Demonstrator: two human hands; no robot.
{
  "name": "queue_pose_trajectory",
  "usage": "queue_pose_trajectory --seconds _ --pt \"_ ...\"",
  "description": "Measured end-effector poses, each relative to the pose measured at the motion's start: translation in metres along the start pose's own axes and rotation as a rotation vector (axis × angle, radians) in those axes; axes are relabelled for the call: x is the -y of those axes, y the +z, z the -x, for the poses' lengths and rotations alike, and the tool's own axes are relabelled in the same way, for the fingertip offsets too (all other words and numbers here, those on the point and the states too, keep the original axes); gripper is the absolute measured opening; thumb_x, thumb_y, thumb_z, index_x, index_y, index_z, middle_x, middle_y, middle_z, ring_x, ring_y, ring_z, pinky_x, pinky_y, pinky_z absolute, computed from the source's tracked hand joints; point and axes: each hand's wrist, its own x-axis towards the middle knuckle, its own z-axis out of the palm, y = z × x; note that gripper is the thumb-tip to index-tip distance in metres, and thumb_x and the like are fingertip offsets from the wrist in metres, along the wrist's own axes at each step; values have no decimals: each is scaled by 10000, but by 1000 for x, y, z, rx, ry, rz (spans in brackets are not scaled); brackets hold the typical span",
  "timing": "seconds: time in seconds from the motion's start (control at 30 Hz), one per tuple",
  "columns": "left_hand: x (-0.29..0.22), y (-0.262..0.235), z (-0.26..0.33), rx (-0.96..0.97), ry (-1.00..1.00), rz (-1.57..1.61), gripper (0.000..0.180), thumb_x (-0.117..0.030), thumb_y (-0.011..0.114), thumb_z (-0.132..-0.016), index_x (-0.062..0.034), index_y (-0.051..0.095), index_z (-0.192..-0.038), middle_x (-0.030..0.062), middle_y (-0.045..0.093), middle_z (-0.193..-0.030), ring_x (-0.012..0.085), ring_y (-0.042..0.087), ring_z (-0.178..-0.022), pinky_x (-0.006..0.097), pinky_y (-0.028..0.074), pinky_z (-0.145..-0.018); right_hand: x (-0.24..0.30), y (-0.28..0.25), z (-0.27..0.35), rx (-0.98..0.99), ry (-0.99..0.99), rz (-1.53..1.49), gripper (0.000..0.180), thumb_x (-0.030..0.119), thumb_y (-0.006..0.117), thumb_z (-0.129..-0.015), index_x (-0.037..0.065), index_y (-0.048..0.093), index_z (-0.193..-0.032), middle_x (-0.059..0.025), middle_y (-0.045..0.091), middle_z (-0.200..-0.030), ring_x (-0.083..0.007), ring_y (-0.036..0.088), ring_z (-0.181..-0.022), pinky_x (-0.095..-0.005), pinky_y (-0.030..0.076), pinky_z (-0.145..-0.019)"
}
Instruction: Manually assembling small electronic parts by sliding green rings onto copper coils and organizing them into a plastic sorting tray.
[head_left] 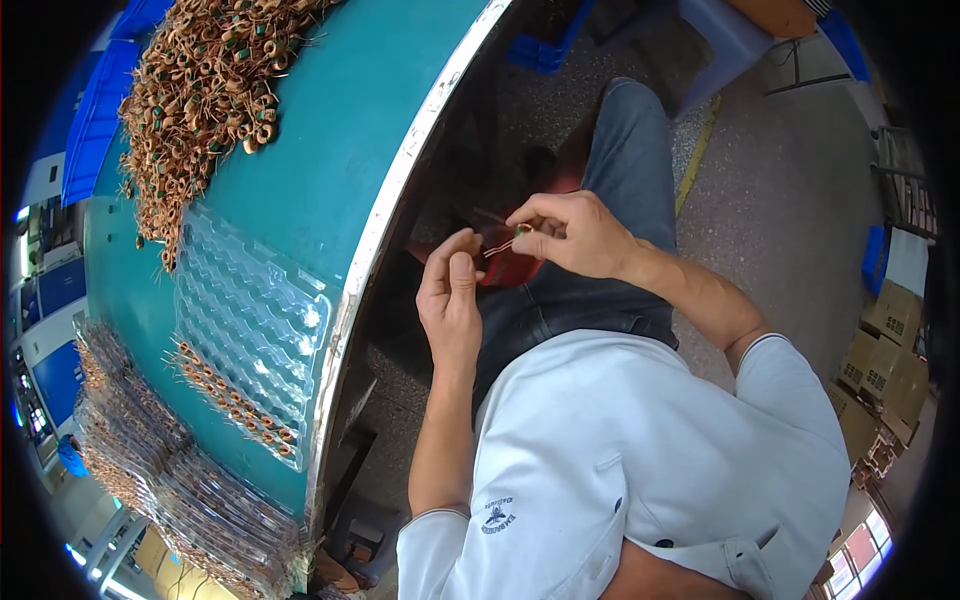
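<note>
Above my lap, my right hand [582,236] pinches a small toroidal coil [523,230] of copper wire with green on it between thumb and fingertips. Its thin copper wire leads [497,248] stick out toward my left hand [450,292]. The left fingers are curled with the thumb raised close to them, right by the ends of the leads. Whether they grip the leads is too small to tell. On the table to my left lies a clear plastic tray [255,300] with wavy rows of pockets. Coils [235,400] fill the rows along its near left side.
A big heap of similar coils [205,95] covers the far part of the green table [320,130]. Stacked filled trays [190,490] stand at its near left. The table's pale edge [385,205] runs beside my left hand. Cardboard boxes [880,350] sit at the far right.
</note>
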Motion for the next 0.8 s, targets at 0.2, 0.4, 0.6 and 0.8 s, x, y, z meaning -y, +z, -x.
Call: queue_pose_trajectory --seconds 0.2,0.4,0.6,0.8 --pt "8 11 4 40 98 -137 405 -86 665 -914 10 534 -1285 110 611 -1151 175 616 -1030 284 498 -903 -6 -1 4 42 254 -271 257 229 593 -971 -2 595 -1084 -56 633 -685 -101 598 -551 -221 472 -488" --pt "16 16 2 26 162 -269 259 -75 698 -884 0 632 -1122 91 630 -1040 163 647 -884 269 529 -768 -14 -5 7 137 272 -199 256 247 564 -990 3 569 -1068 -52 607 -635 -96 553 -492 -229 433 -450" --pt "21 17 -1 5 217 -384 149 -28 712 -854 -3 677 -997 88 647 -947 146 632 -796 254 509 -667 -15 -13 15 254 235 -211 207 133 657 -909 -11 556 -1017 -57 648 -681 -101 591 -530 -238 467 -514" --pt "11 19 -2 65 393 -530 113 -7 708 -840 -5 669 -946 91 650 -910 168 629 -746 254 497 -631 -15 -18 12 351 230 -83 240 135 687 -886 -26 567 -1017 -112 675 -694 -149 620 -544 -272 486 -532"
